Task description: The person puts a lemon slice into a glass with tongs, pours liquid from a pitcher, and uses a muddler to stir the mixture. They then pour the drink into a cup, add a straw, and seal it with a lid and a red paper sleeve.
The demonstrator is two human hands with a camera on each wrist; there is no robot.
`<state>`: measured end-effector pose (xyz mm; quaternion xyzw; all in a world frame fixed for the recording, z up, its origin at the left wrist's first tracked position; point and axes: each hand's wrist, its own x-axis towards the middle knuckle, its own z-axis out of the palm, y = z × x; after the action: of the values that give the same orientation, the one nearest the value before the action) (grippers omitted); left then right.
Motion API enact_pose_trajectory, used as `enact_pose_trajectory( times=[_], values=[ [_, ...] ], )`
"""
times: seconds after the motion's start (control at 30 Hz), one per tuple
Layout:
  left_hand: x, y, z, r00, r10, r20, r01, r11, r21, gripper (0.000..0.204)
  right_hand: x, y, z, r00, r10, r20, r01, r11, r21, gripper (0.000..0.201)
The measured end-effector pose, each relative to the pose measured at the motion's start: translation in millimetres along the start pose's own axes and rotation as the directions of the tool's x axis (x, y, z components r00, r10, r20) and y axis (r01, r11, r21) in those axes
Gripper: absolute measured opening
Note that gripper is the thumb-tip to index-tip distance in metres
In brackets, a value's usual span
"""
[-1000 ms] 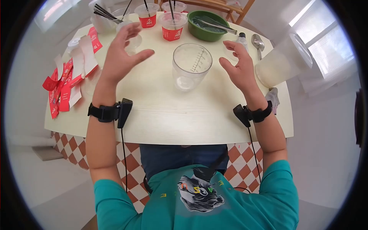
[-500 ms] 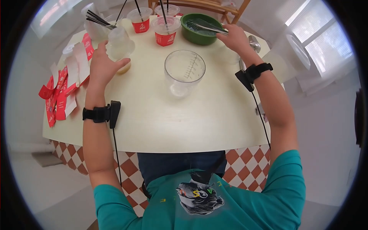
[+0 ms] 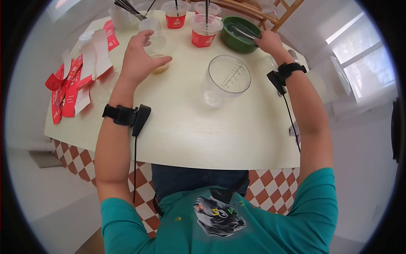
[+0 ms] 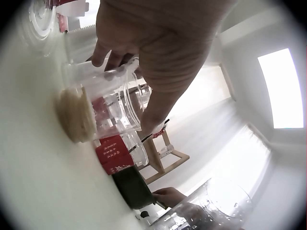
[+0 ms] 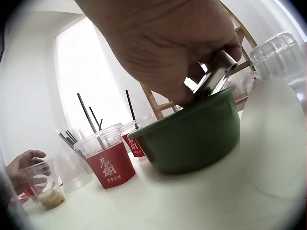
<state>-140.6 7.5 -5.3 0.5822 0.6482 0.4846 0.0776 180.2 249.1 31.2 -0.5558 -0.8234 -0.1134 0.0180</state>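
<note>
In the head view, my right hand (image 3: 270,43) pinches the end of metal tongs (image 3: 242,32) leaning in a green bowl (image 3: 236,45). The right wrist view has the fingers of my right hand (image 5: 177,45) round the tongs' metal handle (image 5: 219,72), above the rim. My left hand (image 3: 141,61) is beside a clear plastic cup with brown contents (image 3: 160,67), thumb and fingers apart. Seen from the left wrist, that hand (image 4: 163,52) has its fingers behind the cup's rim (image 4: 127,103) and its thumb in front; contact is unclear.
A clear measuring cup (image 3: 228,76) stands mid-table. Cups with red sleeves and black straws, one in front (image 3: 204,36), stand at the back. Red and white cardboard sleeves (image 3: 78,82) lie on the left. A large translucent container (image 3: 327,80) is on the right.
My right hand has moved up and back to the tongs and taken hold of them. My left hand has come beside the cup with brown contents, its fingers still spread.
</note>
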Motion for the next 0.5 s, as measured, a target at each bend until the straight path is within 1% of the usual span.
enact_pose_trajectory(
  times=[0.03,0.1,0.17,0.23,0.3,0.33,0.4,0.43,0.47,0.5],
  values=[
    [-0.3,-0.1,0.3,1.0,0.007,0.0,-0.007,1.0,-0.015,0.086,0.0,1.7,1.7,1.0,-0.004,-0.001,0.004,1.0,-0.003,0.041],
    [-1.2,0.9,0.4,1.0,0.014,0.001,-0.014,0.999,-0.032,0.085,-5.0,4.8,3.4,0.997,-0.005,-0.074,0.011,0.997,0.075,0.042],
    [-2.1,3.7,-0.5,0.998,0.068,-0.005,-0.068,0.997,-0.046,0.085,-11.9,7.7,-0.2,0.996,-0.001,-0.093,0.01,0.995,0.098,0.039],
    [-3.4,10.0,-1.4,0.997,0.082,0.004,-0.081,0.994,-0.076,0.085,-23.0,7.9,-7.9,0.994,0.007,-0.112,0.007,0.993,0.119,0.038],
    [-4.8,15.1,-1.3,0.995,0.095,0.012,-0.093,0.99,-0.107,0.086,-36.0,7.9,-16.6,0.982,0.046,-0.185,-0.021,0.991,0.131,0.035],
    [-5.5,16.9,-1.2,0.993,0.114,0.009,-0.112,0.987,-0.119,0.086,-42.4,8.1,-23.5,0.982,0.045,-0.186,-0.022,0.991,0.129,0.035],
    [-6.9,21.2,-2.2,0.991,0.13,0.006,-0.128,0.983,-0.131,0.086,-55.1,10.1,-38.3,0.966,0.128,-0.223,-0.071,0.966,0.248,0.032],
    [-7.6,23.9,-3.6,0.985,0.171,0.01,-0.169,0.979,-0.113,0.086,-61.8,14.2,-43.0,0.967,0.128,-0.221,-0.071,0.966,0.247,0.032],
    [-8.1,26.5,-5.1,0.977,0.211,0.013,-0.209,0.973,-0.095,0.086,-68.0,20.7,-47.3,0.937,0.098,-0.336,0.008,0.954,0.299,0.031],
    [-8.9,29.0,-6.6,0.978,0.208,0.012,-0.206,0.974,-0.095,0.086,-74.1,25.2,-52.5,0.892,0.073,-0.446,0.093,0.936,0.34,0.031]
  ],
)
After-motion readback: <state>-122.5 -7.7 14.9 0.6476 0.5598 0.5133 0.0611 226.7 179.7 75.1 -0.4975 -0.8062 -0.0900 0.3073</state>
